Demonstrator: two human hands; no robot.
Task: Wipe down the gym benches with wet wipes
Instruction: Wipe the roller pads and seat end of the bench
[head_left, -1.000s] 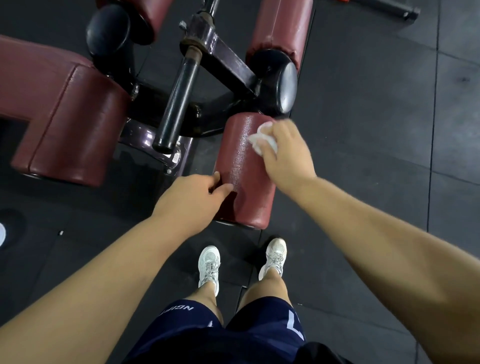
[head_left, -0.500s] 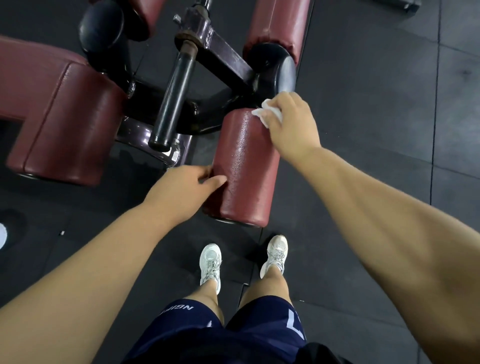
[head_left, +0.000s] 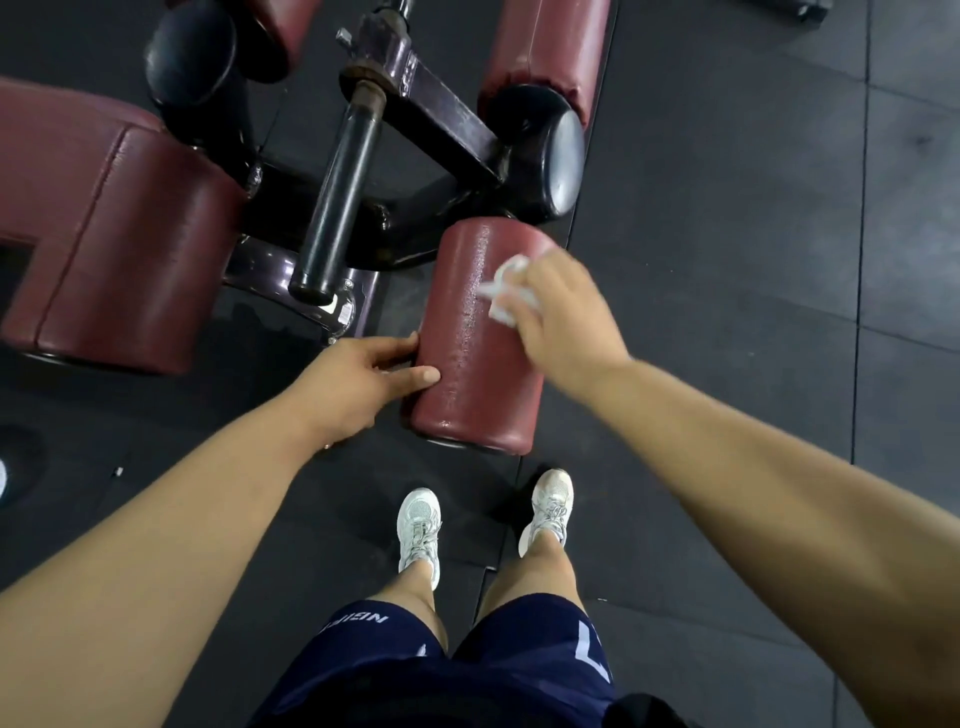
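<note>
**Inspector:** Start on the left. What is your left hand doing?

**Me:** My left hand (head_left: 363, 384) holds the near end of the red roller pad (head_left: 478, 338), thumb on top and fingers curled round its left side. I judge that grip is there to stop the pad turning on its axle while I rub it. Further left sits the big seat pad (head_left: 119, 249), with the black bar (head_left: 337, 202) between the two; neither is touched.

**Inspector:** And the pad's surface?

**Me:** It shines with a wet, beaded film along the top, so that strip looks covered; the underside is hidden from me.

**Inspector:** The right side?

**Me:** My right hand (head_left: 566, 312) has its fingers closed on a crumpled white wet wipe (head_left: 506, 291), pressing it onto the pad's upper right flank. The hand is blurred, so I cannot tell the exact finger positions. The bunched wipe lets me bear down harder.

**Inspector:** Remaining?

**Me:** In my judgement, the far roller pad (head_left: 545, 52) and the seat.
</note>
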